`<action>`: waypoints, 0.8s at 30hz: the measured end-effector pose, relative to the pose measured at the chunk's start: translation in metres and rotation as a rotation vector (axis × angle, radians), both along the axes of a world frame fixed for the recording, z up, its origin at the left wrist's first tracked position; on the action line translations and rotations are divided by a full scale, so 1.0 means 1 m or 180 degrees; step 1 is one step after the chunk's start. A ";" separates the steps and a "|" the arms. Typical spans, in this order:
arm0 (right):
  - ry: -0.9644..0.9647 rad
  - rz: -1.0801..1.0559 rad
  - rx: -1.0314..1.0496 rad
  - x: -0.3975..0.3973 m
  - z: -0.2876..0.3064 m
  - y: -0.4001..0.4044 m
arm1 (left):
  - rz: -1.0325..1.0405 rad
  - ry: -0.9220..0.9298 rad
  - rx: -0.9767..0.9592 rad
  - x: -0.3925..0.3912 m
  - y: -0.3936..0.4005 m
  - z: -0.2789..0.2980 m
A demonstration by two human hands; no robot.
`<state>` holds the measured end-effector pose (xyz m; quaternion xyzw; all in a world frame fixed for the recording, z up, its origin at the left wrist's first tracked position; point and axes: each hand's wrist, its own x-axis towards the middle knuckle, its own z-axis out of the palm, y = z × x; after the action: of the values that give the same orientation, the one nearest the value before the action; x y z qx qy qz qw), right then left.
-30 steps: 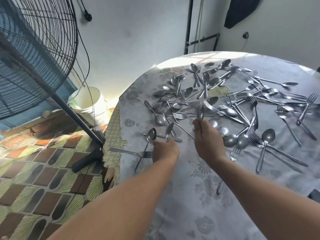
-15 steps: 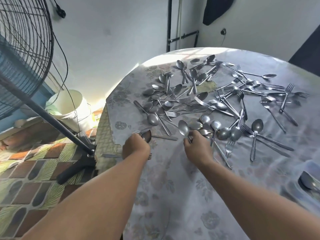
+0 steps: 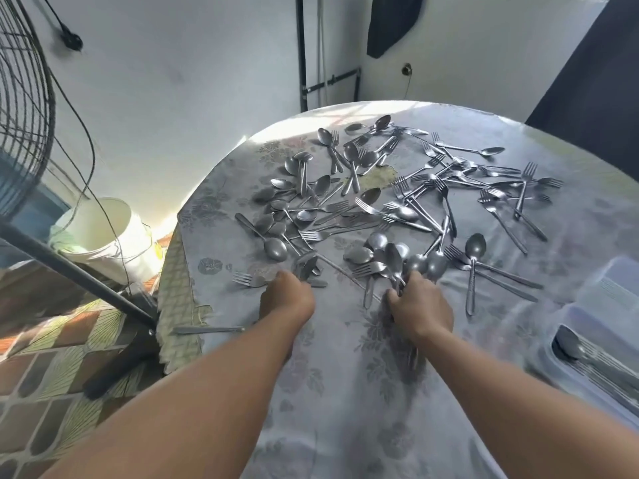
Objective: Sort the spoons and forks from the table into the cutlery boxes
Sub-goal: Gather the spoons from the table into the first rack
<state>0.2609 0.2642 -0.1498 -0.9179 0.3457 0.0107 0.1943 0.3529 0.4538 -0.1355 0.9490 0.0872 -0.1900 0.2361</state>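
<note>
Several steel spoons and forks (image 3: 408, 202) lie scattered over the far half of the round table (image 3: 345, 392). My left hand (image 3: 287, 299) grips a spoon (image 3: 306, 267) whose bowl sticks up past the fingers. My right hand (image 3: 420, 309) holds a bunch of spoons (image 3: 394, 261) by their handles, bowls pointing away from me. A single fork (image 3: 247, 280) lies just left of my left hand. At the right edge, clear plastic cutlery boxes (image 3: 594, 344) stand, the nearer one with spoons inside.
A knife or handle (image 3: 207, 329) lies at the table's left edge. A standing fan (image 3: 24, 108) and its pole rise at the left, with a white bucket (image 3: 103, 233) behind on the tiled floor. Bare tablecloth lies near me.
The view has swung right, bringing the boxes into sight. My right hand has gathered more spoons into its grip. My left hand still holds its spoon near the table's left side.
</note>
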 end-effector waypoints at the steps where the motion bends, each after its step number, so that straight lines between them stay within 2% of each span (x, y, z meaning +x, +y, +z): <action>1: -0.0002 0.0000 0.0013 0.000 0.001 -0.001 | -0.0039 -0.0129 0.0014 -0.002 -0.008 0.002; 6: -0.0103 0.0017 0.0173 0.003 0.007 -0.007 | -0.0153 -0.0897 -0.0523 -0.012 -0.039 0.014; 10: -0.0214 0.0111 0.0427 -0.001 0.010 -0.015 | -0.0239 -0.1041 -0.1107 -0.026 -0.064 0.027; 14: -0.0348 0.0023 0.0772 -0.008 0.013 -0.024 | -0.0044 -0.0804 -0.1588 -0.039 -0.086 0.035; 18: -0.0522 -0.0122 0.1013 -0.016 0.011 -0.036 | 0.0264 0.0013 -0.1707 -0.048 -0.112 0.016; 20: -0.0611 -0.0202 0.1116 -0.020 0.009 -0.043 | 0.0440 0.0276 -0.1615 -0.055 -0.125 0.003; 24: -0.0785 -0.0318 0.1402 -0.029 0.007 -0.053 | 0.0700 0.0305 -0.1155 -0.062 -0.147 -0.007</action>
<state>0.2315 0.2111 -0.1428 -0.8296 0.3537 -0.0359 0.4306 0.2904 0.3073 -0.1423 0.8656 0.1657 -0.2205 0.4179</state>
